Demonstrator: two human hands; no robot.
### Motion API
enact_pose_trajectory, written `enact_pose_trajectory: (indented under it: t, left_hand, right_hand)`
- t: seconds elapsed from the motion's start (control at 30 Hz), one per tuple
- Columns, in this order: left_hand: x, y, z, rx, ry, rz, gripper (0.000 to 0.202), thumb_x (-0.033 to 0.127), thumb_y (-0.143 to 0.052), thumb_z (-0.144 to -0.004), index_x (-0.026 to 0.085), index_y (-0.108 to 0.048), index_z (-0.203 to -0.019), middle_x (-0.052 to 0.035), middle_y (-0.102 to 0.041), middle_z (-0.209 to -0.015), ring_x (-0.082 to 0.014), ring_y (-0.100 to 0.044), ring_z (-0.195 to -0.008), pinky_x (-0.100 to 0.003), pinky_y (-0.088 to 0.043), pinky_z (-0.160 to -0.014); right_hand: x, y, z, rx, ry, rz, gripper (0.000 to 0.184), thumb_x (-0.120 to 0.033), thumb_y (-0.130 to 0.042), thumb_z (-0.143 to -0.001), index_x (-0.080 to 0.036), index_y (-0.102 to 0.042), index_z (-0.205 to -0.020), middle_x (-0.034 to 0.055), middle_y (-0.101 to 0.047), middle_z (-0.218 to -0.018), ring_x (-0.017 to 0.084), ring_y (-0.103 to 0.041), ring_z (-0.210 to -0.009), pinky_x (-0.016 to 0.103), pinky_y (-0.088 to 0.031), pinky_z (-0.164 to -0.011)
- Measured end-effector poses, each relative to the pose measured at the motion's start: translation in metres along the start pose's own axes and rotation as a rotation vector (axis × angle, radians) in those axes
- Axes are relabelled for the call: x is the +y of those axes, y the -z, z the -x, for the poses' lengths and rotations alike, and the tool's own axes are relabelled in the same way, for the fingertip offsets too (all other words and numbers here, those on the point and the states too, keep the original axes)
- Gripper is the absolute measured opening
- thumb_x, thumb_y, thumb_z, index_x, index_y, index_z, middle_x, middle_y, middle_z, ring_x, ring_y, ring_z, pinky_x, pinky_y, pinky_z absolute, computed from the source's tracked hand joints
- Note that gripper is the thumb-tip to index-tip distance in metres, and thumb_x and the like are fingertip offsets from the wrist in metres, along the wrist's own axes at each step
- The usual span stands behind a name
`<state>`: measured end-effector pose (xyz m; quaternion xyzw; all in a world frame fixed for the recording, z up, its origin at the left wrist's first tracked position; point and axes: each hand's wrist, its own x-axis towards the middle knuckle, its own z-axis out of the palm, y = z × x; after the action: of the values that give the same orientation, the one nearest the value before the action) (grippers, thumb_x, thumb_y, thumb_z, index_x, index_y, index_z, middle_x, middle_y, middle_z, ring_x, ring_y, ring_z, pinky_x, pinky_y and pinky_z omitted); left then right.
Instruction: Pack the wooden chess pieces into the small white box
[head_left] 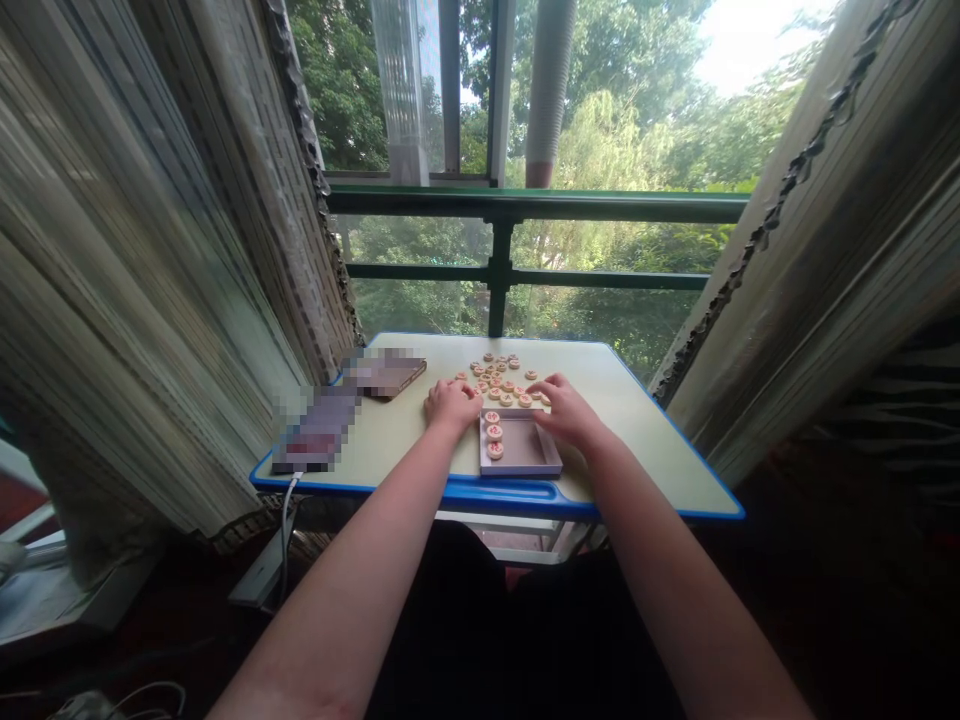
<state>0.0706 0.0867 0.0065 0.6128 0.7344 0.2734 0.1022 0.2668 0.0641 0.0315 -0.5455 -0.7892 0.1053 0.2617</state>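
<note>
– On the pale table [645,430], what's the count?
– One shallow box [521,470], three round pieces [493,433] inside, lined up along its left wall. Loose pieces [496,394]: twenty-odd, overlapping and part-hidden, no exact number. They're scattered just beyond the box's far side.
– Hands?
– Two. Left hand [453,405] by the box's far left corner, fingers curled in; can't tell if it grips a piece. Right hand [570,412] over the far right corner, fingers partly spread, tips next to loose pieces; contact can't be told.
– Edges, room?
– Blue rim [701,476] round the tabletop. Box sits close to the near edge, just behind a blue groove [502,491]. Rest of the box floor is bare brown. Wide stretch of tabletop right of the right hand; left side has one brown flat item [405,376] and one pixelated dark item [315,430] with one white cable [287,520].
– Writing?
– Red characters on the three boxed pieces, too small to read surely. Pixelated item: unreadable.
</note>
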Motion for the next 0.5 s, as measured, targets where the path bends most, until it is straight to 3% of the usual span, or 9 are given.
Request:
enact_pose_trajectory:
  t: [0.13,0.23,0.5]
  left_hand:
    - [0.0,-0.001,-0.001,0.003,-0.007,-0.011,0.018,0.04,-0.056,-0.069,0.028,-0.064,-0.079,-0.0042,-0.059,-0.108,-0.0234,-0.052,-0.104,-0.034,-0.038,-0.09]
    - [0.0,-0.002,-0.001,0.01,-0.009,-0.013,0.018,0.04,-0.055,-0.069,0.028,-0.064,-0.079,-0.004,-0.06,-0.106,-0.0233,-0.053,-0.103,-0.034,-0.038,-0.089]
    - [0.002,-0.002,-0.002,-0.008,0.004,-0.015,0.015,0.038,-0.056,-0.069,0.027,-0.064,-0.075,-0.0033,-0.059,-0.108,-0.0234,-0.052,-0.105,-0.035,-0.037,-0.091]
  right_hand:
    - [-0.012,0.002,0.009,-0.083,0.203,-0.076,0.059,-0.036,-0.071,-0.061,-0.023,-0.052,-0.116,0.0082,-0.042,-0.117,0.025,-0.041,-0.115,0.04,-0.035,-0.098]
    - [-0.018,0.0,0.013,-0.198,0.24,-0.044,0.077,-0.046,-0.077,-0.052,-0.024,-0.048,-0.12,0.0085,-0.041,-0.12,0.028,-0.036,-0.117,0.045,-0.032,-0.1]
    - [-0.02,-0.009,0.008,-0.225,0.286,0.063,0.07,-0.053,-0.074,-0.054,-0.022,-0.052,-0.114,0.0087,-0.053,-0.109,0.028,-0.043,-0.105,0.042,-0.035,-0.091]
